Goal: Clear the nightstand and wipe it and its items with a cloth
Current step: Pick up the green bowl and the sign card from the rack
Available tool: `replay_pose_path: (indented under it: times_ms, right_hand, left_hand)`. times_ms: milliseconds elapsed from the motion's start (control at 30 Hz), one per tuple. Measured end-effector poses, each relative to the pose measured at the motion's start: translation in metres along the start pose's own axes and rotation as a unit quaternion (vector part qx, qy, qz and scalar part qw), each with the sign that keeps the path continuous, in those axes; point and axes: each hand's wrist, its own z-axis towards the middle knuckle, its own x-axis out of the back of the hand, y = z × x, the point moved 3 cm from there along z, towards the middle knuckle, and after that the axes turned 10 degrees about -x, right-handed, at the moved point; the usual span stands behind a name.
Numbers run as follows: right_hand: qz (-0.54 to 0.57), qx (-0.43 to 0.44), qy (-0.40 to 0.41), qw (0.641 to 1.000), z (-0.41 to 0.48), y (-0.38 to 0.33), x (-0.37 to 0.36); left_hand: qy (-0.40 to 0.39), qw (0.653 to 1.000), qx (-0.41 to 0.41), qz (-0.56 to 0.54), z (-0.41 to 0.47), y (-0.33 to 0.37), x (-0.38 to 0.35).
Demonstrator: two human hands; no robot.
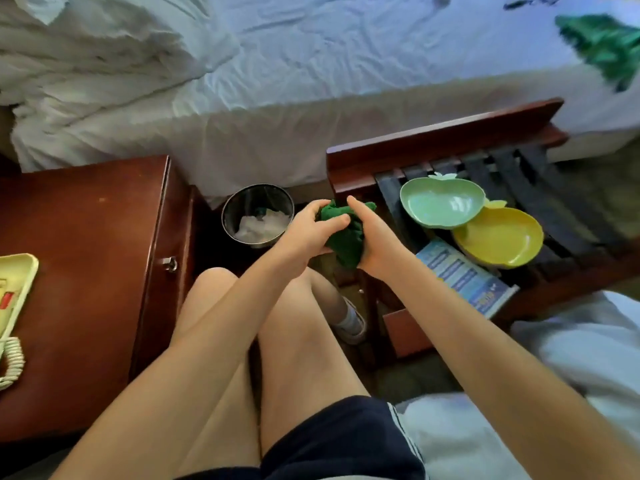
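the nightstand [86, 271] is dark red-brown polished wood with a glossy top and a few pale specks. a cream telephone [14, 299] with a coiled cord sits on its near left edge, and a small metal lock [169, 264] shows on its front.

just right of the nightstand, on the floor against the bed, stands a round steel waste bin [239, 206] with crumpled white paper inside. further right of the nightstand, past the bin, the left hand [304, 230] and right hand [374, 240] hold a bunched green cloth [346, 237] between them, fingers curled round it and the left thumb lying across its top.

well to the right of the nightstand is a wooden luggage rack [443, 140] with dark straps. it carries a pale green apple-shaped dish [441, 202], which overlaps a yellow dish [498, 237], and a blue and white booklet [464, 275].

behind the nightstand runs a bed with a wrinkled white sheet [311, 64] and a heaped duvet [86, 64]. far right of the nightstand, a second green cloth [602, 46] lies on the sheet. the floor is dark carpet.
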Motion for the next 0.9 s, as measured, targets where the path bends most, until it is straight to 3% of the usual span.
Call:
replay_pose_path:
  times_ms: [167,367,567,633,800,900]
  right_hand:
    - [-0.064,0.029,0.086,0.994,-0.021,-0.023,0.070]
    - [-0.078,0.062,0.159,0.982,-0.032,-0.046,0.131]
    - [-0.175,0.136,0.299,0.928,-0.018,-0.065,0.160]
    - [-0.203,0.161,0.319,0.912,-0.011,-0.072,0.164]
    - [-0.250,0.199,0.378,0.869,0.004,-0.085,0.177]
    - [-0.281,0.221,0.441,0.823,0.007,-0.090,0.185]
  left_hand:
    - [-0.063,0.996,0.048,-0.052,0.030,-0.017,-0.071]
    - [0.004,0.976,0.161,-0.148,0.077,-0.026,-0.116]
    - [0.145,0.964,0.099,-0.201,0.146,-0.004,-0.115]
    - [0.133,0.968,0.051,-0.208,0.165,0.000,-0.116]
    - [-0.034,0.998,0.031,-0.034,0.180,-0.017,-0.125]
    - [0.067,0.981,-0.022,0.181,0.188,-0.034,-0.115]
